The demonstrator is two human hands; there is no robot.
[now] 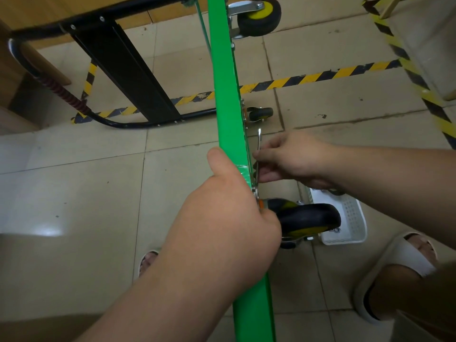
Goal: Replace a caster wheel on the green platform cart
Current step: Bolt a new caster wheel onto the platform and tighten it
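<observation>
The green platform cart (225,95) stands on its edge, running from the top of the view down to the bottom. My left hand (222,218) grips its top edge beside the near caster wheel (308,218), a black wheel with a yellow hub on a metal bracket. My right hand (293,159) pinches a slim metal wrench (258,149) held against the cart's underside, just above that wheel's mounting plate. Two more casters show farther along: a small black caster (261,114) and a large yellow-hubbed caster (261,17).
The cart's black folded handle (118,60) lies to the left on the tiled floor. A white plastic basket (350,218) sits right of the near wheel. Yellow-black hazard tape (320,76) crosses the floor. My sandalled feet (394,272) stand on either side of the cart.
</observation>
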